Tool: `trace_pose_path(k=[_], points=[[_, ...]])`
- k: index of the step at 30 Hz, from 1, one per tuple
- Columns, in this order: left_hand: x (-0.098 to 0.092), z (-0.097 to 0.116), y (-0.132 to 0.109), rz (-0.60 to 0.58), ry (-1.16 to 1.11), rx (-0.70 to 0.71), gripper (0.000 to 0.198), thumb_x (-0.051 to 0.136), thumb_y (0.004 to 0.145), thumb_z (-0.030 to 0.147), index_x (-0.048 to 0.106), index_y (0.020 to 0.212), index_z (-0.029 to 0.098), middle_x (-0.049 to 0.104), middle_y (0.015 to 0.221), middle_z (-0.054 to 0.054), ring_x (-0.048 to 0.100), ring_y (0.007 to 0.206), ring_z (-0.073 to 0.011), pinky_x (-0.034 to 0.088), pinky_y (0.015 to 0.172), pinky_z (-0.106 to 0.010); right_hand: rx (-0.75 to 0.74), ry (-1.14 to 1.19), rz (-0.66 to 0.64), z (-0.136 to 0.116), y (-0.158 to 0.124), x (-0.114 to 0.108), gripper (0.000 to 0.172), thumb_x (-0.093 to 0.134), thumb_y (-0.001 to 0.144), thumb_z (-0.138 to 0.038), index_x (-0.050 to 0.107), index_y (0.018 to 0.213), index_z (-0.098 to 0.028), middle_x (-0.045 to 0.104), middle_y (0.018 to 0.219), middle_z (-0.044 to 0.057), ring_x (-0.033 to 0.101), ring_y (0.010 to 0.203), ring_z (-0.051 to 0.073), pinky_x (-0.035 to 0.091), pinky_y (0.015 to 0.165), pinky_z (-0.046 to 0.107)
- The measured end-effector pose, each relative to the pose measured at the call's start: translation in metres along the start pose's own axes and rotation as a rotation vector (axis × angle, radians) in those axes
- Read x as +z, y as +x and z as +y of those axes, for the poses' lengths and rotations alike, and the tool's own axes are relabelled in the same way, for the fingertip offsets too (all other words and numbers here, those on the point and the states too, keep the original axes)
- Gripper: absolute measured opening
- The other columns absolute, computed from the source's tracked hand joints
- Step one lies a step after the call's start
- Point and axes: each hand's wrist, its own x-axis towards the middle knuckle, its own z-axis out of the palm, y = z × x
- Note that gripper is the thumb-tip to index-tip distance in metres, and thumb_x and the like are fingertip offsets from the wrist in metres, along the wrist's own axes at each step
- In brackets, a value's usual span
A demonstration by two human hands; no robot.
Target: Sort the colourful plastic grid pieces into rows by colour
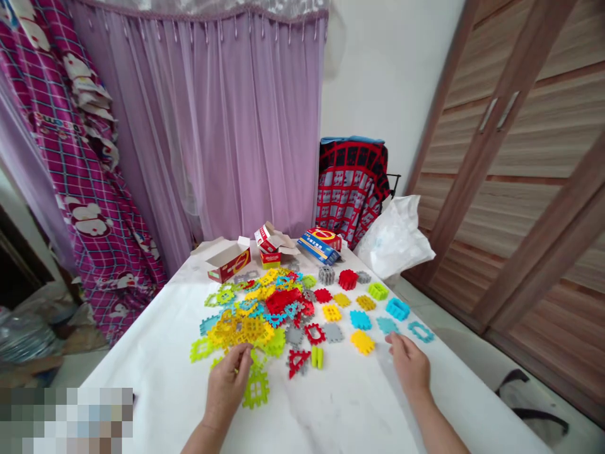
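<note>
A heap of flat plastic interlocking tiles in yellow, green, red, blue and grey lies on a white table. To its right, single tiles sit in loose rows, among them a yellow one and a blue one. My left hand rests at the near edge of the heap, fingers curled, with a green tile just to its right. My right hand lies on the table with its fingers together, close to the yellow tile, holding nothing I can see.
Opened red cardboard boxes and a blue-and-red box stand at the table's far end. A white plastic bag and a red patterned chair sit behind. Purple curtains hang at the back; a wooden wardrobe is to the right.
</note>
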Motion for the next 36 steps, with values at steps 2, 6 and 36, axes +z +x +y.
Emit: trace_pose_path(k=[2, 6, 36], points=[[-0.001, -0.001, -0.001, 0.011, -0.033, -0.013, 0.028, 0.05, 0.086, 0.047, 0.069, 0.083, 0.026, 0.068, 0.061, 0.003, 0.063, 0.05, -0.012, 0.049, 0.049, -0.02, 0.049, 0.014, -0.001, -0.004, -0.001, -0.001, 0.049, 0.055, 0.061, -0.065, 0.07, 0.069, -0.019, 0.075, 0.075, 0.01, 0.064, 0.063, 0.024, 0.051, 0.058, 0.032], [-0.002, -0.002, -0.006, 0.033, -0.078, -0.065, 0.027, 0.054, 0.084, 0.047, 0.069, 0.086, 0.025, 0.069, 0.062, 0.003, 0.061, 0.047, -0.0121, 0.048, 0.045, -0.02, 0.111, 0.024, -0.005, -0.012, -0.003, -0.005, 0.048, 0.058, 0.06, -0.063, 0.07, 0.07, -0.018, 0.075, 0.076, 0.01, 0.064, 0.064, 0.024, 0.051, 0.057, 0.03], [-0.024, 0.021, -0.016, -0.033, -0.189, -0.458, 0.053, 0.046, 0.064, 0.07, 0.063, 0.078, 0.021, 0.062, 0.059, 0.0, 0.054, 0.045, -0.0154, 0.045, 0.05, -0.03, 0.014, 0.096, 0.032, 0.005, -0.031, -0.016, 0.051, 0.044, 0.065, -0.065, 0.068, 0.068, -0.02, 0.075, 0.078, 0.012, 0.066, 0.074, 0.028, 0.048, 0.067, 0.035]])
